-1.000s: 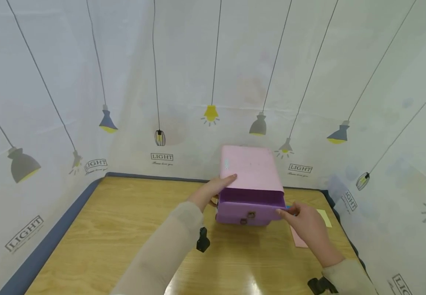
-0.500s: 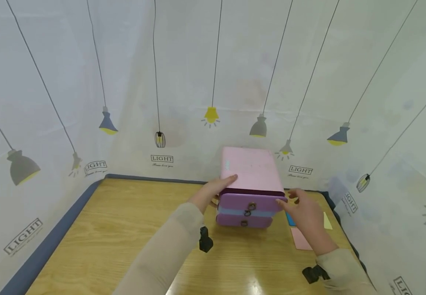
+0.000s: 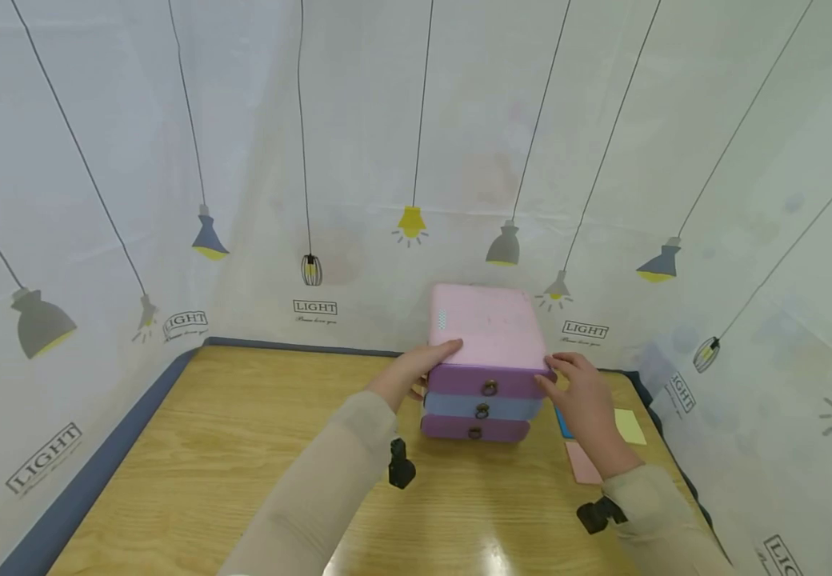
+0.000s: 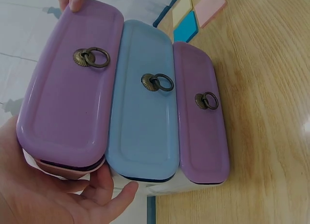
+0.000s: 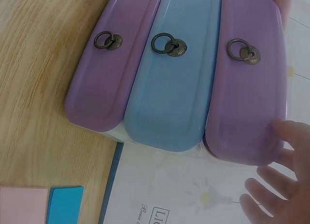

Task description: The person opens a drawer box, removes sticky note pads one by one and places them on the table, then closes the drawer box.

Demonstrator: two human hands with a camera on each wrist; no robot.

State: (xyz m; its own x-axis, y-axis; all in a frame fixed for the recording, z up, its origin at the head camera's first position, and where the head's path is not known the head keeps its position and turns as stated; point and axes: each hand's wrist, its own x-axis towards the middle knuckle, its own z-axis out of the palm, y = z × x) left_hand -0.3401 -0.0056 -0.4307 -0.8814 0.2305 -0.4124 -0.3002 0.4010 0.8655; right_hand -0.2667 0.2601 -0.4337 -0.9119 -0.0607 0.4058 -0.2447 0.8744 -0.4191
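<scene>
A small drawer cabinet (image 3: pixel 488 324) with a pink top stands on the table near the back wall. Its front has a purple top drawer (image 4: pixel 72 107), a light blue middle drawer (image 4: pixel 143 117) and a purple bottom drawer (image 4: pixel 201 136), each with a bronze ring pull; all three sit pushed in. My left hand (image 3: pixel 412 376) grips the cabinet's left side, thumb on the top and fingers along the side. My right hand (image 3: pixel 585 400) is at the right end of the top drawer. Its thumb touches the drawer front, and the other fingers spread beside the corner (image 5: pixel 286 185).
Right of the cabinet lie a blue sticky-note pad (image 5: pixel 65 204), a pink pad (image 5: pixel 22 204) and a yellow pad (image 3: pixel 630 426). The wooden table (image 3: pixel 265 416) meets a white curtain (image 3: pixel 358 144) printed with lamps at the back and sides.
The top drawer, pulled out a second ago, has slid back into the cabinet. My right hand has moved forward with it, while my left hand has stayed on the cabinet.
</scene>
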